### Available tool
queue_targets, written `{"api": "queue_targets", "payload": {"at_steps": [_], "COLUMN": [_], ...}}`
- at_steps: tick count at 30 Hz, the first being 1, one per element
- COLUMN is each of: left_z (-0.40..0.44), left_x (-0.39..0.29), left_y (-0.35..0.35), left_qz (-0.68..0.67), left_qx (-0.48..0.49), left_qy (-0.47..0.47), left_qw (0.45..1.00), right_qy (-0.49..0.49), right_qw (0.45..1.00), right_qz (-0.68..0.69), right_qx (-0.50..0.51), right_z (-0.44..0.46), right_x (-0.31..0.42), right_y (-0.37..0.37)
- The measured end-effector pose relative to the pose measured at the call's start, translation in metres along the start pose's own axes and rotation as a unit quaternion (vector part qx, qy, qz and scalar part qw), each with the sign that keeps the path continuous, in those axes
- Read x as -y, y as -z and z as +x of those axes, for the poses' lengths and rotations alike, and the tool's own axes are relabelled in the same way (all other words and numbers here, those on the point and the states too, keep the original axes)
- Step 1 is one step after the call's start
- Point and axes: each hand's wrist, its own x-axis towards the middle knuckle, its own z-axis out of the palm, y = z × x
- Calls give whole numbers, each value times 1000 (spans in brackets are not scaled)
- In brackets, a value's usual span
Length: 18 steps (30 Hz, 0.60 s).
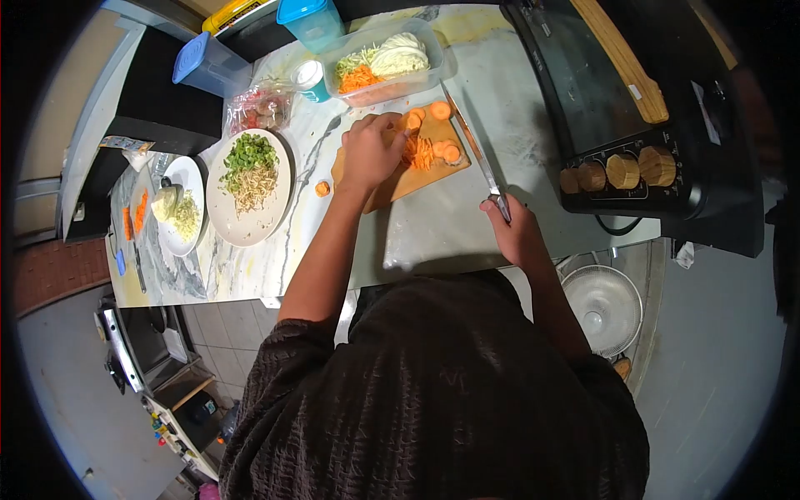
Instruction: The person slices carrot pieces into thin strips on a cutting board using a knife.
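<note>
Head view: right grip (515, 233) closed around knife handle (502, 206).

Fisheye distortion curves the edges into black corners. The countertop (517, 108) is brightly lit, shadowed beside the shirt (450, 383).

Counter (512, 87): marbled top is spreading wide, showing grey and yellowish veining.
Floor (212, 325): pale tiles are showing below the counter's left end.
Shelf (193, 392): wood-edged, is standing low at left.
Light: is glinting off the counter.
</note>
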Motion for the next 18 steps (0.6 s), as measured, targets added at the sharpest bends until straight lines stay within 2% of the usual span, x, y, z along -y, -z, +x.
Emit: {"api": "queue_targets", "payload": {"at_steps": [4,7,11,14,16,17,18], "left_z": [19,26,27,26,28,27,24], "left_x": [-3,-6,-13,-13,-12,-8,-3], "left_y": [-16,-20,-18,-17,-10,-9,-7], "left_qz": [35,85,107,69,-31,-31,-131], "left_qx": [33,48,84,42,96,95,82], "left_qy": [36,57,82,85,163,164,173], "left_qw": [998,994,987,993,981,981,973], "right_qy": [-13,48,7,-4,6,8,11], "right_qw": [1000,994,998,998,998,997,997], "right_qz": [15,73,61,59,66,73,81], "right_qx": [-4,-58,-35,-19,-24,-18,-11], "right_z": [-10,-13,-18,-20,-20,-18,-16], "right_x": [0,-9,-6,-5,-7,-8,-8], "right_y": [7,3,7,8,7,6,6]}}
